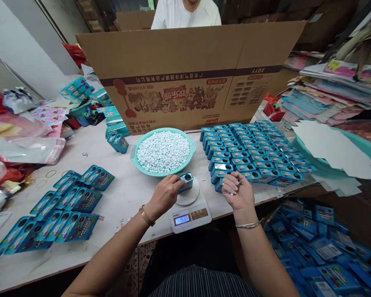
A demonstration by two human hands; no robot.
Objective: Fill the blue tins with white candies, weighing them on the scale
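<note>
**Tin on the scale, both hands close in**

Left hand (164, 194) pinches a small blue tin (186, 182), steadying it on the white scale (190, 206), whose display is lit. The tin sits open side up, glossy teal with a printed label. Right hand (237, 190) is curled loosely, fingers drawn together, contents hidden; it hovers beside the rows of open tins (253, 152). A basin of white pellets (163, 151) sits just behind the scale, within reach. Finished flat tins (64, 206) lie at left.

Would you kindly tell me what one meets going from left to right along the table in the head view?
Flat blue packs → left hand holding a small blue tin on the scale → right hand → rows of blue tins → white paper sheets.
</note>
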